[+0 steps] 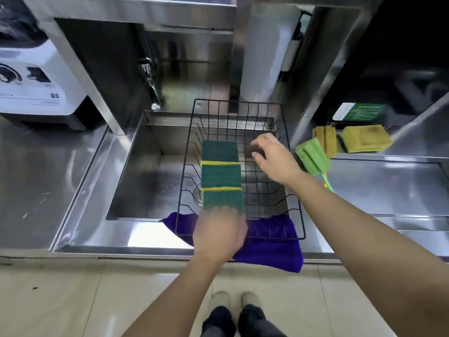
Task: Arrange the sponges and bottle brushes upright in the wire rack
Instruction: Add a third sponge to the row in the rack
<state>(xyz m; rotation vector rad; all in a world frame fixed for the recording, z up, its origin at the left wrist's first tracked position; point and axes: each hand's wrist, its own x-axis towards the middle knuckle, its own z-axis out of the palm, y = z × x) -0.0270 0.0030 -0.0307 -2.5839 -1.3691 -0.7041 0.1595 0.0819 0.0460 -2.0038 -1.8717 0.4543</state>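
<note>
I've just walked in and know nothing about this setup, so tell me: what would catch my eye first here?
Probably the three green sponges lined up in a row inside the black wire rack that sits over the steel sink, with the left hand on the nearest one. Next, the bright purple cloth under the rack's front edge, and the lime-green bottle brush lying on the counter to the right.
</note>
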